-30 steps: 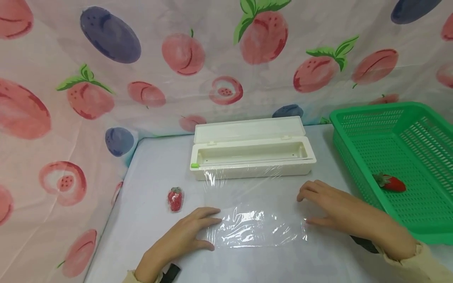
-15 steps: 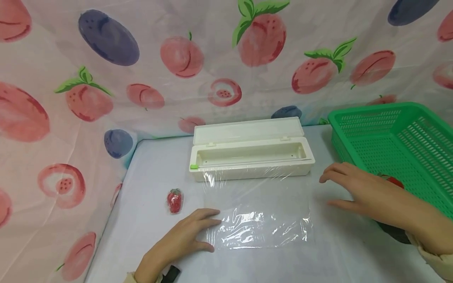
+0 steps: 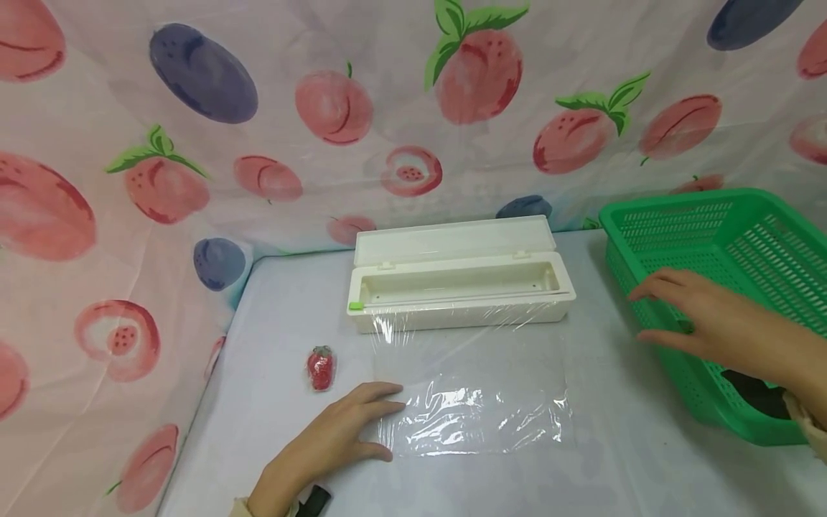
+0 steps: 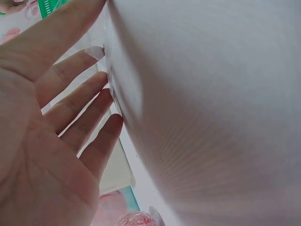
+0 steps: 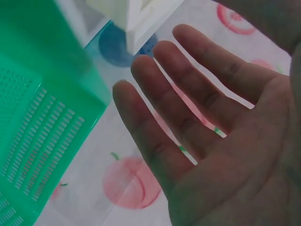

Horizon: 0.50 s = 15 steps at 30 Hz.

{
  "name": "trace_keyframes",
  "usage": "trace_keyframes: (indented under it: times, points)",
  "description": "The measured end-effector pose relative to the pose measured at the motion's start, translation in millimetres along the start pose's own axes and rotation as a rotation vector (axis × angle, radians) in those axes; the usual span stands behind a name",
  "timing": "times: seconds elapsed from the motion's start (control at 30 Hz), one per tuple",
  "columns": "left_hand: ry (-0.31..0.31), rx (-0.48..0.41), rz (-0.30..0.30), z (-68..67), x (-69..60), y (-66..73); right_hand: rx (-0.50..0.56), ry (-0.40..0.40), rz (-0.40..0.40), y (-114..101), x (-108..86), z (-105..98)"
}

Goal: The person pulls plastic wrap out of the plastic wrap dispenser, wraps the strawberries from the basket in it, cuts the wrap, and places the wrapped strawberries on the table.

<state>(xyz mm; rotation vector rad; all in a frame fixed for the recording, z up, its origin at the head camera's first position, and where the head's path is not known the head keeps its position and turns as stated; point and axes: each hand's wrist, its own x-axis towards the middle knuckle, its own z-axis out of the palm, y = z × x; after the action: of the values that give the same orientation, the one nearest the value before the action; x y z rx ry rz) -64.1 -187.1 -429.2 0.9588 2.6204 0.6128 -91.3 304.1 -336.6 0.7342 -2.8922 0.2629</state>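
Left hand (image 3: 332,431): fingers spread, touching clear glossy plastic film (image 3: 465,416).
Right hand (image 3: 723,327): fingers apart, over green perforated plastic basket (image 3: 623,266).
Plastic-wrapped red strawberry (image 3: 321,370): near left hand.

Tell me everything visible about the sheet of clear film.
The clear film is thin, glossy and plastic-looking, creased mostly toward its near end. It runs from the front of the white box toward the person, spread over the white tabletop. The left hand rests fingers on its left edge; the right hand is off it.
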Motion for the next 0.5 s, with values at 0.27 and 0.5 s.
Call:
trace_keyframes:
  times: [0.27, 0.5]
  points:
    - [-0.013, -0.008, -0.017, 0.7, 0.9, -1.4, 0.001, -0.050, 0.083, 18, -0.7, 0]
    - [-0.031, -0.028, -0.039, 2.9, 0.7, -2.3, 0.018, -0.079, 0.141, 39, -7.7, 3]
